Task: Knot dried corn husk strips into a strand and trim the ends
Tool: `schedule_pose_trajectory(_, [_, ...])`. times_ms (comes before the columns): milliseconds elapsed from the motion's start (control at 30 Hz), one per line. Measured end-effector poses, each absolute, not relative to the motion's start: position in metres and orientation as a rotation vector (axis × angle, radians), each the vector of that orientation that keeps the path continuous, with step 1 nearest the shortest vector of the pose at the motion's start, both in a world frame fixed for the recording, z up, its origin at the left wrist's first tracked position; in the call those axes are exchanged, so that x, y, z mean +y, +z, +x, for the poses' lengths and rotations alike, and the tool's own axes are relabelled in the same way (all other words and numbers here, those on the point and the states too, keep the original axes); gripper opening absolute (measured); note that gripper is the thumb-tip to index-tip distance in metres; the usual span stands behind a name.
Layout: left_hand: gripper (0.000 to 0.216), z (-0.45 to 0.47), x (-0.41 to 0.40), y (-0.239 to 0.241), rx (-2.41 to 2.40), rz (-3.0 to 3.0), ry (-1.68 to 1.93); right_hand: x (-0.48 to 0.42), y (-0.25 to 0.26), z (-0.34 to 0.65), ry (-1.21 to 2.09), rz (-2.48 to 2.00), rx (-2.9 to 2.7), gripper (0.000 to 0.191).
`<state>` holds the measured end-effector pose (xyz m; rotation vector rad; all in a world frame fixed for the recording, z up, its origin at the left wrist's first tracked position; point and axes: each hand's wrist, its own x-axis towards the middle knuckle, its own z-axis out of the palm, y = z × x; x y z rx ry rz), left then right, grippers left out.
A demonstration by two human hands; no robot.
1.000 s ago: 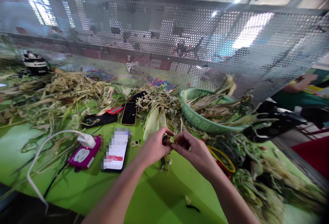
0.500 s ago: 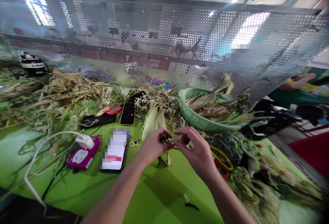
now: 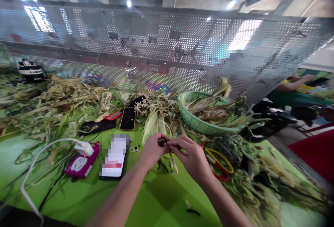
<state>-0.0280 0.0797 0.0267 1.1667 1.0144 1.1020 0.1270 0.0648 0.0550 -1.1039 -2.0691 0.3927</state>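
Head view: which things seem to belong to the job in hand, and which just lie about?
Probably the job's:
- left hand, right hand
- plant strip hanging below them
- pale husk beyond
- green basket of dried husks

Apparently lying about:
- lit phone
- dark phone
- purple power strip
- white charger
- black-and-white bottle

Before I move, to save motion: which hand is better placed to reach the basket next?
Probably the right hand: the basket lies ahead and to its right, nearer than to the left hand. Both seem busy, though.
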Motion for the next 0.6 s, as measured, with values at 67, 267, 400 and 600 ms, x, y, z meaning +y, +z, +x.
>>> schedule_pose_trajectory(67, [0.038, -0.027, 0.080, 0.025, 0.984, 1.036, 1.135, 0.062, 0.058, 0.126, 0.342, -1.076, -2.053, 0.018])
schedule_pose_trajectory(267, [0.050, -0.024, 0.082, 0.024, 0.824, 0.542, 1.319, 0.053, 0.063, 0.118, 0.363, -1.119, -1.965, 0.011])
schedule_pose_trajectory(400, [0.049, -0.021, 0.081, 0.025, 0.846, 0.477, 1.385, 0.055, 0.051, 0.108, 0.336, -1.209, -2.094, 0.011])
schedule_pose_trajectory(600, [0.033, -0.016, 0.074, 0.028, 0.723, 0.447, 1.326, 0.063, 0.031, 0.107, 0.274, -1.345, -2.118, 0.009])
